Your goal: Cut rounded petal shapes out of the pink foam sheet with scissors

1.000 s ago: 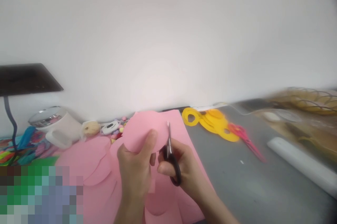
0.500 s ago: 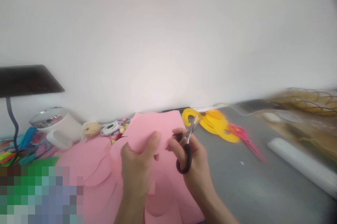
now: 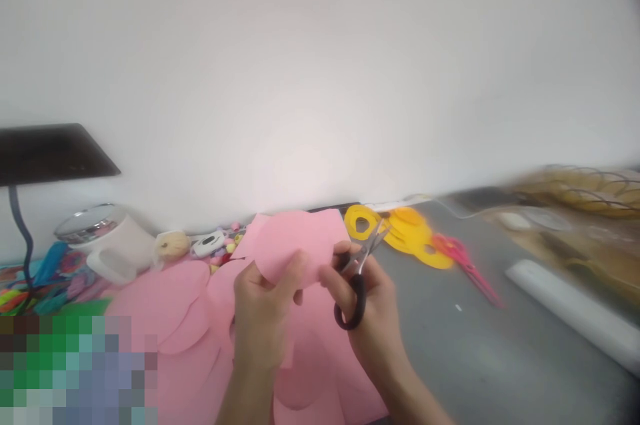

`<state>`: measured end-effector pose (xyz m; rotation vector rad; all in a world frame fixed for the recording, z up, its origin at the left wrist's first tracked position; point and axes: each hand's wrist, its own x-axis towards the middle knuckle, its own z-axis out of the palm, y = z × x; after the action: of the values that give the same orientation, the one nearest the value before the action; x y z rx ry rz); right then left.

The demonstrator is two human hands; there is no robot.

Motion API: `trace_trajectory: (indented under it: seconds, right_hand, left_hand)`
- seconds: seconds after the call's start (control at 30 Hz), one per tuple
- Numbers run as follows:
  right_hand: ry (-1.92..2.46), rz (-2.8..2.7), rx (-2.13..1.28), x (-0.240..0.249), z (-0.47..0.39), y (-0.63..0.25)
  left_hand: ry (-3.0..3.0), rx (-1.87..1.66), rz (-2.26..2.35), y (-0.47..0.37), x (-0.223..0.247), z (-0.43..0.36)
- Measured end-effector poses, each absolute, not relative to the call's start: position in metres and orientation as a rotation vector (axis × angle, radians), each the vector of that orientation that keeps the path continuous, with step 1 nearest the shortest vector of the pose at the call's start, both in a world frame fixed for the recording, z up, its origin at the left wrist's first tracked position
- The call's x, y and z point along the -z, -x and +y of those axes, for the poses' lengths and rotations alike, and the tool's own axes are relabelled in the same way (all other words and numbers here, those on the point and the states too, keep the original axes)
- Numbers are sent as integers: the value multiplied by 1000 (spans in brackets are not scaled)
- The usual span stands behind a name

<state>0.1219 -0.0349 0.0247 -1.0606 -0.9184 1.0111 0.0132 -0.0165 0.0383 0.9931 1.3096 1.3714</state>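
Observation:
My left hand (image 3: 265, 308) is closed on a rounded piece of pink paper (image 3: 290, 242), its thumb lying across the lower part. Black-handled scissors (image 3: 359, 292) are in my right hand (image 3: 373, 298), blades slightly apart and pointing up to the right, away from the paper. The right thumb and index finger come close to the paper's right edge; whether they pinch it is hard to see. More pink paper (image 3: 320, 372) lies below both hands, and cut pink pieces (image 3: 165, 292) overlap on the left.
Yellow paper rings (image 3: 410, 235) and pink scissors (image 3: 467, 265) lie to the right on the grey table (image 3: 450, 358). A white roll (image 3: 570, 312) is farther right. At the left stand a white mug with a shiny lid (image 3: 120, 242) and a dark lamp (image 3: 55, 153).
The pink piece in my left hand has turned and shifted slightly right, showing a rounder outline. The right thumb and index finger have come nearer its edge. The scissors stay in the right hand.

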Motion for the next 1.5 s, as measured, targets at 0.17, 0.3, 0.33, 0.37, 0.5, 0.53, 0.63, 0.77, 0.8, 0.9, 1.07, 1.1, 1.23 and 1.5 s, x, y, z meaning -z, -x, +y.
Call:
trace_trajectory:
  seconds: [0.17,0.3,0.33,0.37,0.5,0.53,0.63,0.77,0.8,0.9,1.07,1.1,1.23,1.5]
  right_hand:
    - [951,-1067,-1144,-27,-35,-118]
    - [978,-1103,-1198,-32,-35,-121]
    - [985,-1113,-1233,-33,-34,-122]
    - [992,-1124,-1285,-35,-34,-123]
    - [963,-1145,-1415,-41,-35,-126]
    - [951,-1152,-1430,-42,-35,-127]
    - [937,-1154,-1443,-41,-34,-126]
    - [945,-1145,-1432,-39,-34,-126]
    - [942,-1143,-1434,-39,-34,-126]
    - [926,-1129,-1446,-38,-35,-126]
    - [932,-1109,-1455,-39,-34,-126]
    - [936,-1108,-1453,-39,-34,-126]
    - [950,-1102,-1445,-38,-34,-126]
    - [993,-1094,-1445,-35,-34,-127]
  left_hand:
    - [-941,-1432,1255,-15,-42,-17]
    - [-889,-1540,1251,-14,-45,-16]
    - [-884,-1560,1250,-14,-46,-16]
    - [-881,-1583,1262,-13,-46,-15]
    - [-903,-1629,1327,-9,-46,-14]
    - [-915,-1633,1331,-8,-46,-14]
    - [-951,-1635,1333,-7,-44,-14]
    - [-975,-1619,1361,-9,-43,-13]
    - [-979,-1615,1365,-9,-43,-13]
    - [-998,-1611,1384,-10,-43,-14]
    - [-1003,-1609,1413,-8,-43,-15]
    - [-1002,-1604,1415,-8,-43,-15]
    - [-994,-1609,1407,-8,-44,-15]
    - [-1002,-1598,1417,-10,-45,-16]
